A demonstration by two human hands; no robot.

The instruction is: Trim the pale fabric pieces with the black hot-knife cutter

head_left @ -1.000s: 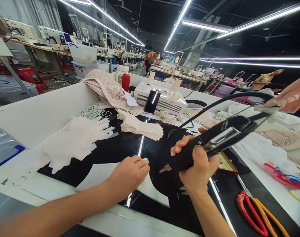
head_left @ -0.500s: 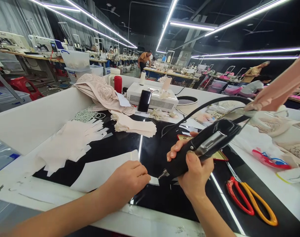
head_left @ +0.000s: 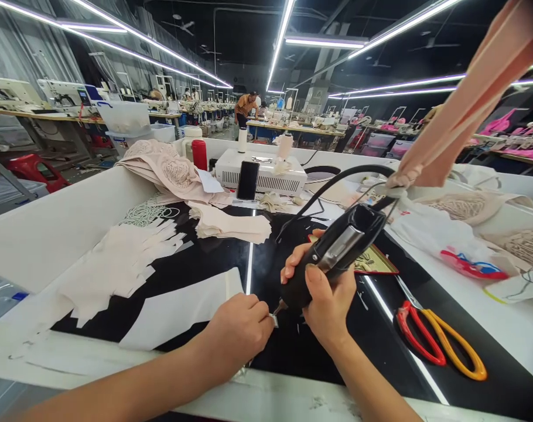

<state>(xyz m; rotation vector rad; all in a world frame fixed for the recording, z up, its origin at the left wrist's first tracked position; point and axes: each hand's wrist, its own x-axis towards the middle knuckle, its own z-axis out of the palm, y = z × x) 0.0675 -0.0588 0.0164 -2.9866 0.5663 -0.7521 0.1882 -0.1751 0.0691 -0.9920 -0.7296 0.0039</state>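
My right hand (head_left: 328,293) is wrapped round a black corded hand tool (head_left: 323,258) with a metal side plate. Its thin metal tip points down and left, close to my left fingertips. My left hand (head_left: 244,328) is closed, pinching the end of a white fabric piece (head_left: 183,308), of which a small bit shows past the fingers. The rest of that piece lies flat on the black glossy work surface (head_left: 266,264). A twisted pink cloth strip (head_left: 460,111) is knotted around the cord end of the tool.
Red-and-orange-handled scissors (head_left: 440,337) lie at right. A shallow tray (head_left: 376,261) sits behind my right hand. Further left are cut fabric pieces (head_left: 112,264) and a fabric stack (head_left: 231,223). A phone (head_left: 248,180) leans against a white vented box (head_left: 270,176). A person (head_left: 245,108) bends over a far table.
The tool and right hand have moved left, bringing the tip nearer my left fingertips. Less white fabric shows beyond them. The view has shifted slightly, and more of the tray shows.
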